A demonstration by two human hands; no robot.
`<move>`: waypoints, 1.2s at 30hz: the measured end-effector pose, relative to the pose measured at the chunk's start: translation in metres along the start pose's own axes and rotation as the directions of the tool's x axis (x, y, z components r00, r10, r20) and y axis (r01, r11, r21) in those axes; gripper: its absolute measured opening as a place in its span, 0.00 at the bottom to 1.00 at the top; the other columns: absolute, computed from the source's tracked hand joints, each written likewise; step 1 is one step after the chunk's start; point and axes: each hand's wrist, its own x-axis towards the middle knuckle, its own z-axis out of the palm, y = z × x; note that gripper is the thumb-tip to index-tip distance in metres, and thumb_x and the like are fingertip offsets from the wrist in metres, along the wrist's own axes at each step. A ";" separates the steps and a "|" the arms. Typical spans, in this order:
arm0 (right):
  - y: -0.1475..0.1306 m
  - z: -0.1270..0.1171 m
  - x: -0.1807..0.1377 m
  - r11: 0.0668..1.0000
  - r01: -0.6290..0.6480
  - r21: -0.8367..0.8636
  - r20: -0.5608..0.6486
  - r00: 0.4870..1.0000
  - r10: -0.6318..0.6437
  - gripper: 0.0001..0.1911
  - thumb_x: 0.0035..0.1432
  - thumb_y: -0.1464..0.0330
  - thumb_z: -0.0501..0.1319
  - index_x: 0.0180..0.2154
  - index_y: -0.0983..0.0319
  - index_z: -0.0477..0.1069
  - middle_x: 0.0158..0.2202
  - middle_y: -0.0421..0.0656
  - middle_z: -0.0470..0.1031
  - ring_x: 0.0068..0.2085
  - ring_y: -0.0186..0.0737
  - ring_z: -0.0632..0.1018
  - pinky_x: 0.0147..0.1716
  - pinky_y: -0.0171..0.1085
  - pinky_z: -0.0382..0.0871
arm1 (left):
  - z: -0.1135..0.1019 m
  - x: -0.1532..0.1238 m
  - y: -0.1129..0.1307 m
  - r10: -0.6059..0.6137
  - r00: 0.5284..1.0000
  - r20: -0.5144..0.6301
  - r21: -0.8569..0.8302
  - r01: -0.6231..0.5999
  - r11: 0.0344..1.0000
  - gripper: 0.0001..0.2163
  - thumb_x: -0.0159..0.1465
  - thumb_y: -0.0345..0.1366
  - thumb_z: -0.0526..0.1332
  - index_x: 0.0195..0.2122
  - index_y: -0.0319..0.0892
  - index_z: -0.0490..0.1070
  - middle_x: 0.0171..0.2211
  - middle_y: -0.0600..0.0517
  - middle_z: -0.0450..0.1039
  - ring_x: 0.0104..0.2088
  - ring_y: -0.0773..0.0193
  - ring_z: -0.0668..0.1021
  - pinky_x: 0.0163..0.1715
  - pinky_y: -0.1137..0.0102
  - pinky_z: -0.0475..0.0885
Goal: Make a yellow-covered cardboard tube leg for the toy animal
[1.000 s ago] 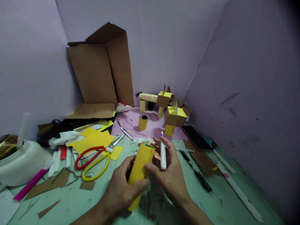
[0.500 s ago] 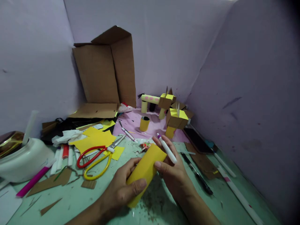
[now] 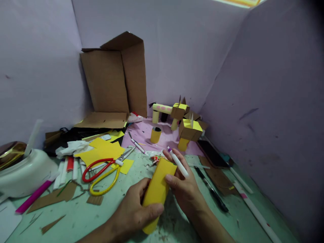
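Note:
My left hand (image 3: 136, 211) is wrapped round the lower part of a yellow paper roll (image 3: 157, 190) that lies slanted over the green table (image 3: 83, 219). My right hand (image 3: 183, 185) presses its thumb on the roll's upper side and holds a white marker with a purple tip (image 3: 178, 162) between its fingers. The marker's tip points up and to the left, away from the roll.
Red and yellow scissors (image 3: 103, 168) lie left of the roll beside yellow paper scraps (image 3: 101, 150) and several markers (image 3: 68, 167). A white pot (image 3: 22, 175) stands far left. Cardboard sheets (image 3: 113, 77) lean on the back wall. Yellow box figures (image 3: 188, 130) stand on pink paper. A black pen (image 3: 210, 189) lies to the right.
The yellow roll has turned from slanting right to nearly upright in my hands. My right hand with the marker has shifted slightly left. The view has tilted a little.

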 end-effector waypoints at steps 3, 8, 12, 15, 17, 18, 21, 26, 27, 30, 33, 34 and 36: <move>0.000 0.001 -0.001 1.000 -0.009 -0.009 -0.007 1.000 0.009 0.41 0.32 0.73 0.74 0.51 0.55 0.62 0.56 0.46 0.69 0.49 0.46 0.74 0.43 0.38 0.69 | 0.000 0.001 -0.003 0.009 1.000 0.014 0.042 -0.010 0.999 0.25 0.50 0.51 0.65 0.43 0.38 0.67 0.33 0.49 0.70 0.35 0.56 0.71 0.32 0.67 0.68; 0.004 0.000 0.000 0.999 0.000 -0.047 -0.013 1.000 0.000 0.40 0.36 0.72 0.74 0.51 0.55 0.61 0.57 0.47 0.68 0.51 0.46 0.73 0.45 0.39 0.68 | 0.002 0.001 -0.004 -0.001 1.000 0.011 0.085 0.000 0.996 0.23 0.52 0.51 0.63 0.41 0.38 0.67 0.34 0.49 0.70 0.32 0.60 0.70 0.31 0.67 0.68; 0.006 0.000 0.000 0.996 0.035 -0.085 -0.006 0.999 -0.036 0.40 0.37 0.72 0.74 0.52 0.55 0.60 0.58 0.47 0.67 0.53 0.49 0.72 0.47 0.42 0.68 | 0.004 0.000 -0.004 -0.015 1.000 -0.003 0.097 0.015 0.995 0.22 0.54 0.51 0.62 0.41 0.38 0.67 0.33 0.48 0.70 0.31 0.60 0.69 0.29 0.68 0.67; 0.005 0.002 -0.001 0.995 0.036 -0.092 0.000 0.999 -0.036 0.41 0.37 0.72 0.74 0.52 0.54 0.60 0.59 0.48 0.66 0.52 0.50 0.73 0.46 0.43 0.69 | 0.004 0.001 -0.006 -0.004 0.999 0.041 -0.049 0.006 0.999 0.24 0.53 0.50 0.64 0.43 0.38 0.66 0.34 0.48 0.69 0.32 0.59 0.70 0.31 0.67 0.68; 0.005 0.005 -0.003 0.994 0.031 -0.101 -0.006 0.999 -0.032 0.41 0.36 0.72 0.74 0.51 0.54 0.60 0.58 0.48 0.67 0.53 0.49 0.73 0.46 0.43 0.69 | 0.003 0.001 -0.007 -0.004 0.999 0.053 -0.145 0.012 0.989 0.24 0.52 0.49 0.66 0.44 0.38 0.67 0.34 0.49 0.70 0.33 0.58 0.71 0.33 0.66 0.68; 0.005 0.006 -0.004 0.994 0.030 -0.107 -0.010 0.999 -0.031 0.41 0.35 0.72 0.75 0.51 0.54 0.61 0.58 0.48 0.67 0.53 0.49 0.72 0.46 0.43 0.69 | 0.003 0.002 -0.007 -0.015 0.998 0.056 -0.184 0.025 0.983 0.24 0.52 0.48 0.67 0.45 0.38 0.67 0.35 0.48 0.70 0.34 0.58 0.72 0.33 0.66 0.68; 0.003 0.007 -0.005 0.991 0.037 -0.126 -0.013 0.999 -0.039 0.39 0.36 0.71 0.75 0.50 0.55 0.62 0.57 0.48 0.68 0.51 0.48 0.74 0.44 0.42 0.71 | 0.002 0.002 -0.005 -0.079 0.996 0.051 -0.336 0.092 0.937 0.23 0.51 0.45 0.69 0.44 0.39 0.68 0.35 0.48 0.73 0.33 0.59 0.74 0.32 0.67 0.69; -0.008 0.002 0.000 0.979 0.201 -0.026 -0.125 0.971 -0.203 0.23 0.50 0.66 0.68 0.47 0.55 0.64 0.51 0.43 0.74 0.44 0.40 0.79 0.45 0.40 0.71 | -0.005 0.003 -0.001 -0.208 0.978 -0.016 -0.518 0.170 0.839 0.17 0.50 0.41 0.70 0.35 0.38 0.70 0.29 0.46 0.77 0.28 0.57 0.79 0.29 0.67 0.72; -0.011 0.001 0.001 0.976 0.220 -0.008 -0.170 0.961 -0.218 0.20 0.52 0.65 0.67 0.46 0.55 0.65 0.48 0.42 0.76 0.42 0.39 0.79 0.44 0.39 0.72 | -0.006 0.004 -0.001 -0.220 0.975 -0.034 -0.529 0.169 0.831 0.16 0.50 0.40 0.70 0.35 0.37 0.70 0.29 0.45 0.77 0.27 0.57 0.79 0.28 0.67 0.72; -0.016 0.000 0.004 0.970 0.240 0.039 -0.253 0.942 -0.222 0.16 0.54 0.62 0.65 0.44 0.58 0.67 0.40 0.42 0.80 0.35 0.37 0.81 0.37 0.37 0.74 | -0.008 0.007 -0.004 -0.245 0.968 -0.062 -0.540 0.174 0.823 0.17 0.49 0.39 0.71 0.35 0.37 0.70 0.28 0.44 0.78 0.26 0.57 0.79 0.27 0.67 0.73; -0.016 0.001 0.003 0.975 0.222 0.027 -0.258 0.944 -0.208 0.17 0.53 0.60 0.65 0.43 0.60 0.68 0.33 0.43 0.82 0.28 0.37 0.80 0.30 0.36 0.75 | -0.008 0.008 -0.006 -0.260 0.963 -0.067 -0.534 0.186 0.825 0.18 0.48 0.39 0.71 0.36 0.37 0.70 0.28 0.44 0.78 0.26 0.56 0.79 0.28 0.67 0.73; -0.016 0.002 0.002 0.975 0.221 0.009 -0.258 0.943 -0.211 0.17 0.54 0.60 0.65 0.43 0.60 0.69 0.32 0.43 0.82 0.27 0.37 0.80 0.28 0.35 0.75 | -0.007 0.008 -0.006 -0.267 0.961 -0.067 -0.533 0.191 0.824 0.18 0.48 0.39 0.71 0.36 0.37 0.70 0.28 0.44 0.78 0.27 0.56 0.80 0.28 0.67 0.73; -0.015 0.002 0.001 0.973 0.227 -0.035 -0.260 0.938 -0.228 0.15 0.55 0.60 0.64 0.43 0.60 0.69 0.32 0.42 0.81 0.28 0.37 0.80 0.28 0.36 0.75 | -0.007 0.008 -0.005 -0.275 0.959 -0.069 -0.536 0.197 0.821 0.17 0.48 0.39 0.71 0.36 0.37 0.70 0.28 0.45 0.78 0.27 0.56 0.80 0.29 0.66 0.74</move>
